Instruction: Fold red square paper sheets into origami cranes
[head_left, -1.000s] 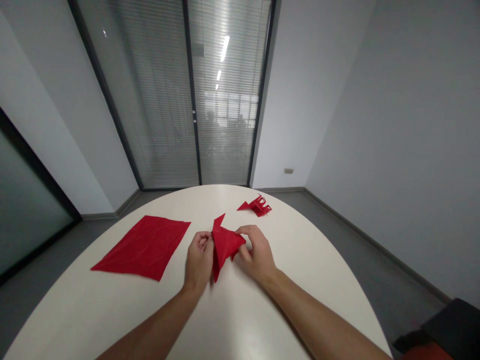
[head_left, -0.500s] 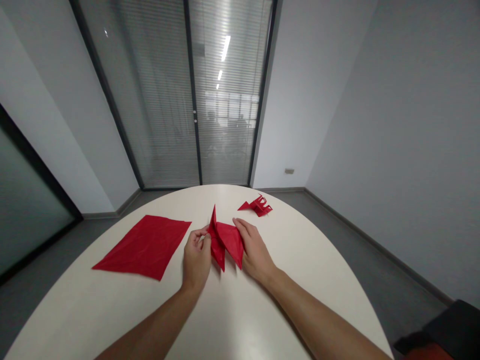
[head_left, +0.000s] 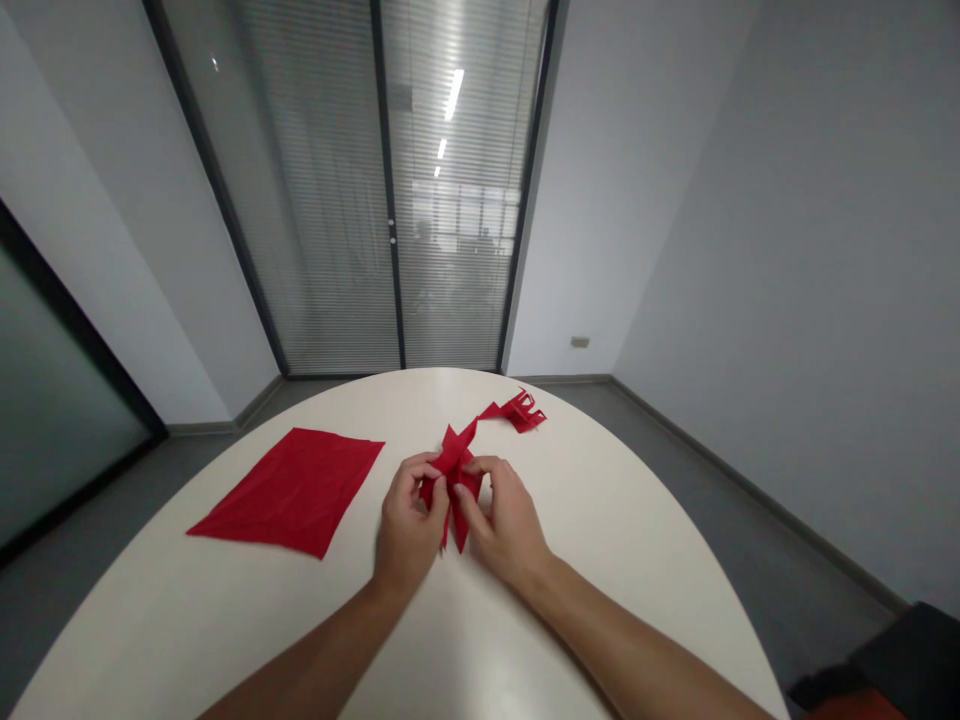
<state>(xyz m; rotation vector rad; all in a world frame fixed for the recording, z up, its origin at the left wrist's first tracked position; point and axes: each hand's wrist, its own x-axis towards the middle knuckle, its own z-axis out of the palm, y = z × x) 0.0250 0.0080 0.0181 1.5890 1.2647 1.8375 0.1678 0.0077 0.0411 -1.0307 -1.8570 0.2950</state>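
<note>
Lying flat at left, a red sheet [head_left: 289, 490] sits well apart from the hands, probably put there to keep the middle free; left grip [head_left: 409, 520] pinches the left side of the folded red piece [head_left: 455, 455], right grip [head_left: 511, 520] pinches its right side, likely steadying the loose flaps, piece mid-surface between them, points up and down. Cut-out red piece [head_left: 523, 412] lies beyond the right grip by the far edge, folded tip close, contact can't be told; open room on the surface [head_left: 450, 650] between forearms [head_left: 322, 650] and out right
</note>
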